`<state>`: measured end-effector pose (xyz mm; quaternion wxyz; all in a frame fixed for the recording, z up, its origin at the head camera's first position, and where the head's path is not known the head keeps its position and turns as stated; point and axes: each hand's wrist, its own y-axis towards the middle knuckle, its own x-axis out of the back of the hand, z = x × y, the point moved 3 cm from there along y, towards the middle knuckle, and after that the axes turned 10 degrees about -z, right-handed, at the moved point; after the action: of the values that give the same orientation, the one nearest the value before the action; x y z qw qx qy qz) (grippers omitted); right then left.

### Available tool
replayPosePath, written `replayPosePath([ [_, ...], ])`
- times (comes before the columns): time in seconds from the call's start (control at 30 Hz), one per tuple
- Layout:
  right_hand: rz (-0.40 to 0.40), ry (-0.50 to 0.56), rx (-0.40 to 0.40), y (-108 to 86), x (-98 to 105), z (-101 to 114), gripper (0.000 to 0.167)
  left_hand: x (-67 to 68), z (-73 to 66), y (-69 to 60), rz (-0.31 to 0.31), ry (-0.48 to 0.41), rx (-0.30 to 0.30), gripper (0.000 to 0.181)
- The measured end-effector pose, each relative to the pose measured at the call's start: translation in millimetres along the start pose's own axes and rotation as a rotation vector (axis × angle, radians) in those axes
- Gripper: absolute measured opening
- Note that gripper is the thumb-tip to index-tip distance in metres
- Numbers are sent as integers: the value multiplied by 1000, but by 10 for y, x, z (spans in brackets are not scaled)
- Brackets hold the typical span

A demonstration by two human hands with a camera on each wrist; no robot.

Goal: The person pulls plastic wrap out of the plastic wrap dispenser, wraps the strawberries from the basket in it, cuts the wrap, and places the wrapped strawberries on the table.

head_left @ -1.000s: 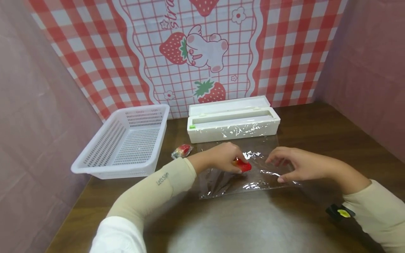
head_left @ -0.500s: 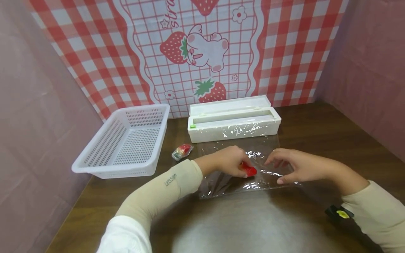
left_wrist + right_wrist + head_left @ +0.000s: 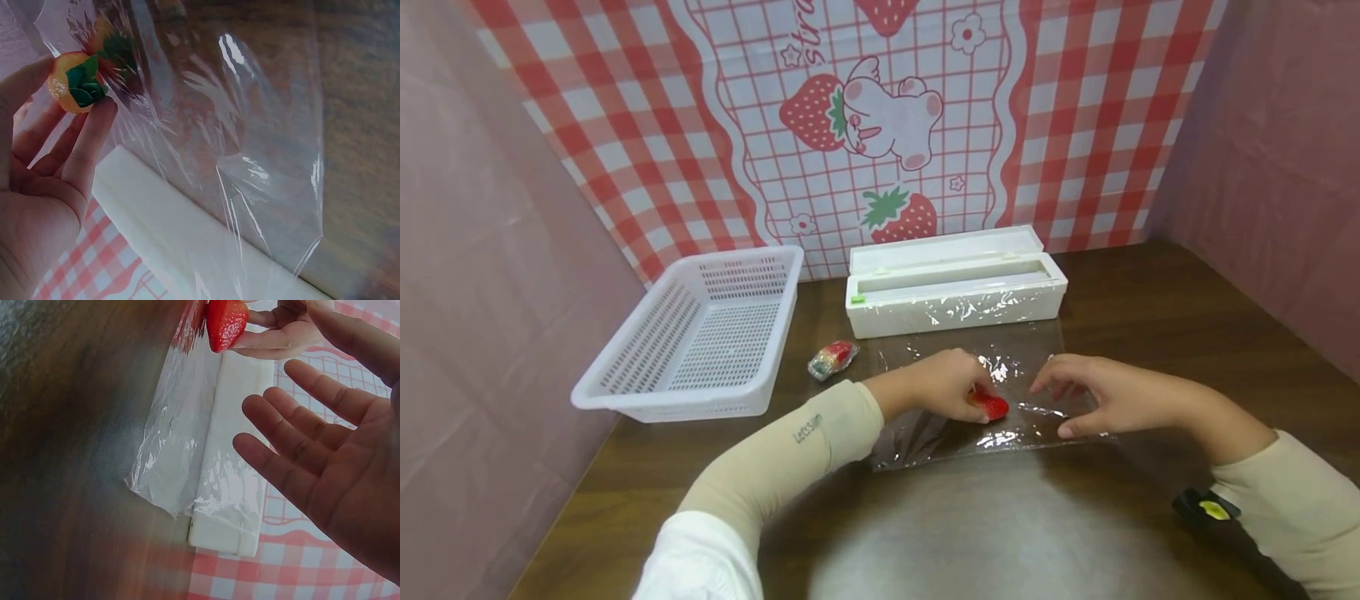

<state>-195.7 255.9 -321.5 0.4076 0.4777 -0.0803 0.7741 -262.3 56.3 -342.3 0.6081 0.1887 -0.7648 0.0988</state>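
A red toy strawberry (image 3: 992, 407) with green leaves is pinched between the thumb and fingers of my left hand (image 3: 950, 385), low over a sheet of clear plastic wrap (image 3: 940, 437). In the left wrist view the strawberry's leafy end (image 3: 78, 82) faces the camera. My right hand (image 3: 1123, 396) hovers by the sheet's right side, its fingers loosely bent and holding nothing. In the right wrist view the strawberry's red tip (image 3: 226, 325) shows, apart from the right hand (image 3: 331, 434). The sheet runs from the white wrap dispenser box (image 3: 955, 312), whose lid stands raised.
A white plastic basket (image 3: 700, 400) stands at the left. Between it and the left arm lies a strawberry (image 3: 833, 359) wrapped in clear film. A black strap piece with a yellow mark (image 3: 1206, 506) is by the right sleeve. A checked cloth (image 3: 1075, 125) hangs behind.
My left hand has moved a little to the right and toward me with the strawberry, then stayed nearly still. The right hand has hardly moved.
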Motion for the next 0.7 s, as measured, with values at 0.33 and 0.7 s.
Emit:
replayPosePath([
  [0.33, -9, -11, 17, -26, 8, -14, 41, 18, 10, -9, -23, 22, -15, 37],
  [0.7, 61, -71, -36, -181, -40, -159, 26, 259, -28, -569, -34, 103, 42, 33],
])
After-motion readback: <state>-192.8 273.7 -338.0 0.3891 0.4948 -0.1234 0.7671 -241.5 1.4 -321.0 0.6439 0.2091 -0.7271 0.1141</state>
